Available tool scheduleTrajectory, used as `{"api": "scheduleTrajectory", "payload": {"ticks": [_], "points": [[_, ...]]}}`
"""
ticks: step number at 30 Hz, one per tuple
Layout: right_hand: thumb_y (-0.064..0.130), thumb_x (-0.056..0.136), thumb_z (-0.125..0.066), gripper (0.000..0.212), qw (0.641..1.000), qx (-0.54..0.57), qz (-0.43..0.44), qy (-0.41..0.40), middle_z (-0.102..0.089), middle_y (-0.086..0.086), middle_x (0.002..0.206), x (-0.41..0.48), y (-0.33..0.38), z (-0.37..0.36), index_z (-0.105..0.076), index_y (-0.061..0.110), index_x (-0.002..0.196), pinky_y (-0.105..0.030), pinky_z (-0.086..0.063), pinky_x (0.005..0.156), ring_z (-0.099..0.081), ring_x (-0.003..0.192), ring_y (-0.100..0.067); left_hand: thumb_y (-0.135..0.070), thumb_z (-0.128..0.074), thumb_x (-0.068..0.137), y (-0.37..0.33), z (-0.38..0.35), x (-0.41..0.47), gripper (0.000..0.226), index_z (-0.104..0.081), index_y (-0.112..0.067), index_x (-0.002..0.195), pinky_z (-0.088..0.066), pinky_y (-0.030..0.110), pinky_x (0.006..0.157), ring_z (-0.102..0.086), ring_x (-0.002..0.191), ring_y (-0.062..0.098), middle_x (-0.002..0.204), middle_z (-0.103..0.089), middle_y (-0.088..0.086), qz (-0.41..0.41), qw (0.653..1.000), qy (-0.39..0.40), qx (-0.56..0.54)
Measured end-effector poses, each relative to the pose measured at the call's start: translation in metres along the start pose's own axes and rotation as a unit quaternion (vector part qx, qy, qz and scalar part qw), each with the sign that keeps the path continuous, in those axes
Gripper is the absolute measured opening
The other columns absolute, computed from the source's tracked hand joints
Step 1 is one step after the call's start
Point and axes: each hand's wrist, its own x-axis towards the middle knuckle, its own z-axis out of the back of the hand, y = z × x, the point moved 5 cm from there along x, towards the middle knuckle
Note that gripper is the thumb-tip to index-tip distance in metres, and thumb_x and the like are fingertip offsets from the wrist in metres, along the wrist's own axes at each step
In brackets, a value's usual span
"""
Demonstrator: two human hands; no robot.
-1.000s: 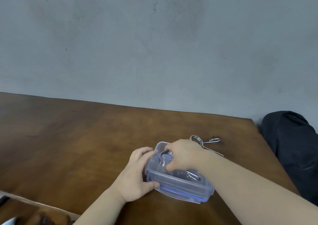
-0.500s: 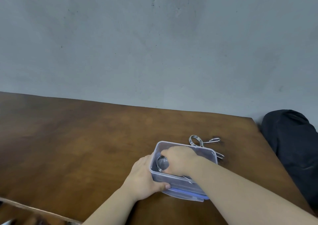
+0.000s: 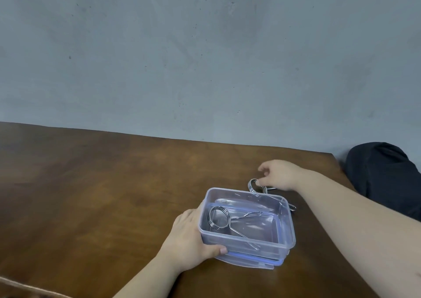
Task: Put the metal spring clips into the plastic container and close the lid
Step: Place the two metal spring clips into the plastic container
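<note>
A clear plastic container (image 3: pixel 282 236) stands open on the brown table, resting on its blue-rimmed lid (image 3: pixel 255 262). One metal spring clip (image 3: pixel 219 218) lies inside it. My left hand (image 3: pixel 189 236) grips the container's left wall, thumb on the near side. A second spring clip (image 3: pixel 255 187) lies on the table just behind the container. My right hand (image 3: pixel 279 174) hovers over that clip's coil, fingers apart and touching or almost touching it, holding nothing.
The wooden table (image 3: pixel 102 184) runs back to a grey wall (image 3: pixel 205 58). Its right edge lies close to my right arm, with a dark bag or cushion (image 3: pixel 382 174) beyond it.
My right hand let go of the first clip inside the container, lifted out and moved back-right to the second clip. My left hand stayed on the container.
</note>
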Motion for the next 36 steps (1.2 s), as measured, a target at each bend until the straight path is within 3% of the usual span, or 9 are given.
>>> {"api": "scheduleTrajectory", "payload": {"ticks": [4,9,12,15,19,22,27,36], "points": [[0.05,0.079,-0.082,0.071,0.999,0.005,0.01,0.048,-0.064,-0.001,0.135,0.015,-0.001,-0.018,-0.06,0.02,0.14,-0.035,-0.049,0.102,-0.062,0.118,-0.023,-0.069,-0.076,0.06,0.0,0.002,-0.001,0.111,0.0,-0.063,0.142,-0.029,0.032,0.109,-0.038,0.119,0.004,0.126,-0.044,-0.04,-0.007,1.0,0.004,-0.006],[0.049,0.066,-0.075,0.051,0.996,-0.047,0.009,0.07,-0.071,0.002,0.106,0.023,0.002,-0.034,-0.069,0.027,0.112,-0.036,-0.059,0.083,-0.067,0.093,-0.02,-0.073,-0.076,0.063,0.005,-0.001,0.0,0.111,-0.01,-0.052,0.15,-0.029,0.04,0.114,-0.038,0.127,0.005,0.133,-0.046,-0.036,-0.004,1.0,0.004,-0.013],[0.046,0.066,-0.071,0.033,0.998,-0.046,-0.005,0.037,-0.074,0.001,0.089,0.022,-0.004,-0.031,-0.073,0.026,0.092,-0.032,-0.057,0.071,-0.069,0.083,-0.021,-0.072,-0.075,0.064,0.005,-0.001,-0.001,0.107,-0.012,-0.054,0.148,-0.029,0.042,0.115,-0.036,0.129,0.006,0.136,-0.046,-0.033,-0.001,1.0,0.001,-0.008],[0.05,0.067,-0.079,0.036,0.999,0.031,-0.002,-0.032,-0.075,-0.004,0.081,0.013,-0.006,-0.006,-0.075,0.021,0.087,-0.031,-0.051,0.065,-0.067,0.073,-0.022,-0.074,-0.072,0.064,0.004,-0.002,-0.001,0.101,-0.005,-0.067,0.138,-0.03,0.039,0.114,-0.037,0.127,0.005,0.135,-0.047,-0.031,-0.002,1.0,0.006,-0.003],[0.054,0.066,-0.08,0.04,0.987,0.106,0.058,-0.105,-0.077,0.002,0.091,-0.024,0.022,0.047,-0.076,0.029,0.098,-0.035,-0.056,0.081,-0.07,0.083,-0.021,-0.083,-0.064,0.064,0.008,-0.007,0.002,0.101,-0.009,-0.055,0.145,-0.03,0.039,0.113,-0.038,0.126,0.007,0.134,-0.046,-0.029,-0.004,1.0,0.009,0.023],[0.052,0.068,-0.079,0.03,0.975,0.124,0.136,-0.127,-0.075,0.006,0.086,-0.068,0.063,0.075,-0.076,0.036,0.093,-0.034,-0.056,0.078,-0.069,0.081,-0.017,-0.09,-0.058,0.063,0.014,-0.012,0.004,0.105,-0.016,-0.047,0.149,-0.029,0.04,0.115,-0.036,0.13,0.01,0.136,-0.045,-0.025,0.006,0.999,0.018,0.028],[0.057,0.069,-0.072,0.041,0.977,-0.016,0.192,-0.087,-0.065,-0.001,0.072,-0.1,0.103,0.042,-0.066,0.019,0.082,-0.033,-0.045,0.056,-0.056,0.064,-0.018,-0.085,-0.06,0.06,-0.002,-0.014,0.014,0.102,-0.026,-0.044,0.148,-0.028,0.038,0.114,-0.039,0.126,0.013,0.118,-0.039,-0.029,0.021,0.999,0.013,0.027],[0.051,0.069,-0.071,0.032,0.983,-0.118,0.14,0.008,-0.064,0.003,0.072,-0.069,0.072,-0.04,-0.064,0.021,0.076,-0.033,-0.046,0.055,-0.064,0.073,-0.023,-0.085,-0.061,0.063,0.003,-0.019,0.016,0.103,-0.025,-0.043,0.15,-0.027,0.037,0.114,-0.038,0.128,0.011,0.127,-0.045,-0.027,0.013,0.999,0.009,0.032]]}}
